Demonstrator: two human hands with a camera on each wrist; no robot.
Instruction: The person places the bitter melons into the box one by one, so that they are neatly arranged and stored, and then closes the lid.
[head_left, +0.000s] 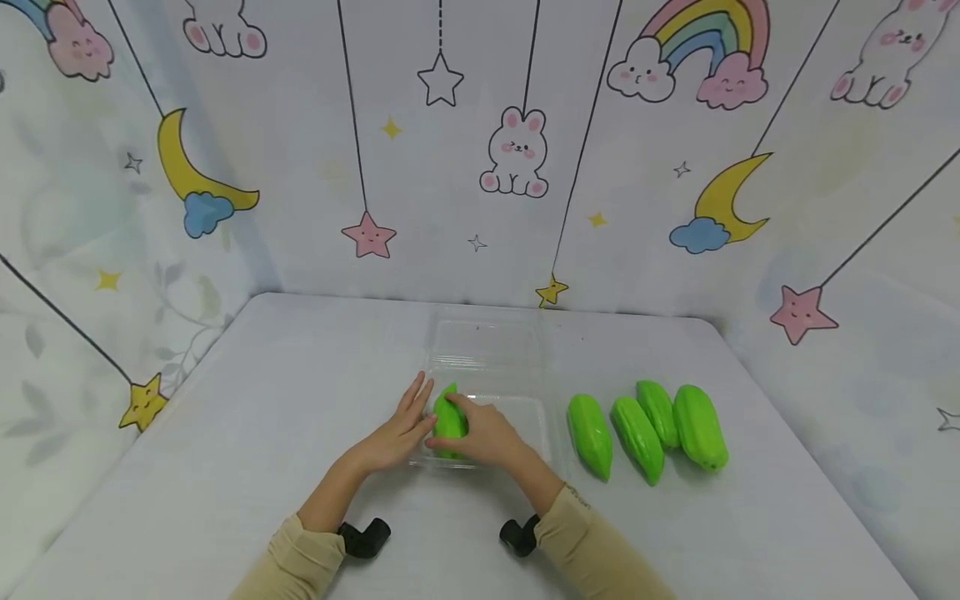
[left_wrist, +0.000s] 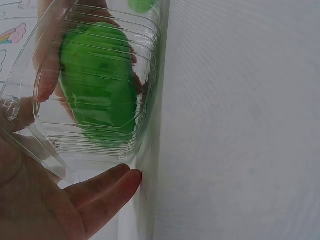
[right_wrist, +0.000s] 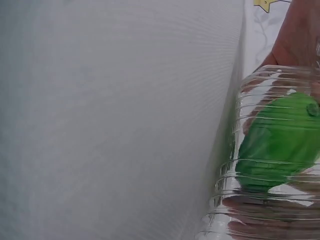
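A clear plastic clamshell box (head_left: pixel 531 417) lies on the white table, its lid (head_left: pixel 486 340) folded back on the far side. Inside its left part is a green, ribbed, elongated toy fruit (head_left: pixel 450 421). My right hand (head_left: pixel 489 435) holds this fruit from the right, thumb and fingers curled about it. At the box's left edge, my left hand (head_left: pixel 392 440) rests with its fingers fairly straight. Through the clear wall the left wrist view shows the green toy fruit (left_wrist: pixel 100 85), with the left fingers (left_wrist: pixel 107 200) beside the box.
Several more green toy fruits lie right of the box: one nearest it (head_left: pixel 590 435), a pointed one (head_left: pixel 639 437), a smaller one (head_left: pixel 658 412) and a thick one (head_left: pixel 700 427). A patterned cloth backdrop (head_left: pixel 465 167) rises behind the table (head_left: pixel 285 375).
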